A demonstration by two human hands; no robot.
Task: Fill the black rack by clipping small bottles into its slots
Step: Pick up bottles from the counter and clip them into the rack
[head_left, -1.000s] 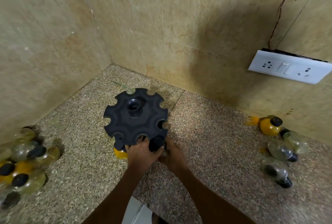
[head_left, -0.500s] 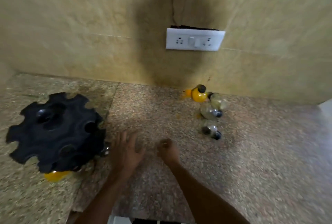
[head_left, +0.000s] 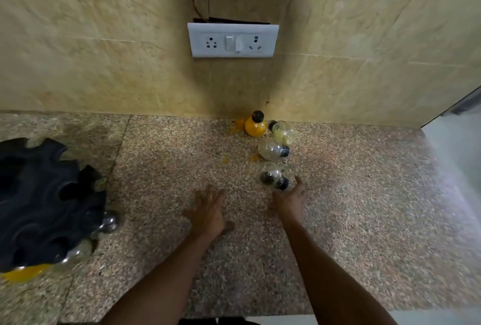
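1. Reaching for the nearest clear bottle point(head_left: 272, 178) is the step I am on. My right hand point(head_left: 289, 202) sits at about 5 o'clock from it, fingers spread and holding nothing, with the fingertips just beside its black cap.
2. My left hand point(head_left: 209, 211) lies flat and loose on the tabletop point(head_left: 364, 207), holding nothing too.
3. To do this well, I think I should close my grip around the round belly of the bottle, not the cap. It lies on its side and could roll away if I only poke it.
4. The black rack point(head_left: 44, 202) is far over at 9 o'clock from my hands, partly cut off by the edge of the view. I will have to carry the bottle all that way.
5. Some slots on the rack's near edge look full: I see a shiny clear bottle at its right side and something yellow point(head_left: 24, 272) under its bottom edge. Other slots look open.
6. More bottles wait at 12 o'clock from my right hand, by the wall. The yellow bottle point(head_left: 255, 126) stands up and looks full of orange stuff.
7. Two clear ones, point(head_left: 283, 132) and point(head_left: 273, 150), lie on their sides and look nearly empty, with only a little yellow inside.
8. Small orange drips point(head_left: 226, 160) are on the tabletop near them, so a bottle may be slippery.
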